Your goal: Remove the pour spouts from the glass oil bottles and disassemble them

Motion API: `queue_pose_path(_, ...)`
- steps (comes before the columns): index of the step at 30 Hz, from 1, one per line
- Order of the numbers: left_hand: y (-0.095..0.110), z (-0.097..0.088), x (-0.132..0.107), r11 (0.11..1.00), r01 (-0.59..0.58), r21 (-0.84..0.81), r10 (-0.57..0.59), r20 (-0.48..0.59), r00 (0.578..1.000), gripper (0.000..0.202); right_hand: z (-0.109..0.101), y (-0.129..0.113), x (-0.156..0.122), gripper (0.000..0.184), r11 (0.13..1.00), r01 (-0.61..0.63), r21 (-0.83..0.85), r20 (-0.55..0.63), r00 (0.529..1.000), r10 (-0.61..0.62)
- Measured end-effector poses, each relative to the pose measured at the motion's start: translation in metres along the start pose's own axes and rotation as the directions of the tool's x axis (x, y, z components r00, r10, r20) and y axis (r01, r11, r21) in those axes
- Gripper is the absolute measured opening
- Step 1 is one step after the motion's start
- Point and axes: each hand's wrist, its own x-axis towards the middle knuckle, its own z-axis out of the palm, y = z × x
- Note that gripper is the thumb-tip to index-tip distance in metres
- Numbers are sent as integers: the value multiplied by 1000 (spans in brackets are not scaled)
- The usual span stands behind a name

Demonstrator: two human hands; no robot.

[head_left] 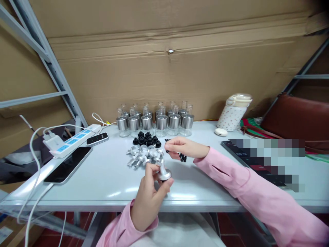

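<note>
My left hand (151, 193) grips a silver metal spout cap (164, 175) by its wide round base, stem up, near the table's front edge. Further back, my right hand (182, 147) is pinched around a small black part (166, 141), mostly hidden by the fingers. A pile of silver caps (144, 156) lies left of my right hand. Black ribbed stoppers (146, 139) are grouped behind that pile. Several tiny black pieces (183, 157) sit just below my right wrist.
Glass bottles with metal sleeves (161, 121) stand in rows at the back. On the left are a phone (68, 165), a power strip (74, 142) and a black device (97, 138). A dotted flask (233, 113), white round case (221, 132) and brown bag (295, 116) are right.
</note>
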Motion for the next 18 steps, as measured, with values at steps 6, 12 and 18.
queue_pose_path(6,0,-1,0,1000,1,-24,-2,-15,1000,20,-34,7,-10,25,997,-22,76,-208,978,38)
queue_pose_path(12,1,-1,0,999,-5,-36,5,-11,1000,20,-59,18,-21,26,980,-189,58,-211,957,197)
queue_pose_path(18,2,-1,0,999,-9,-52,9,4,1000,18,-69,27,-27,34,912,-408,-40,-73,912,405)
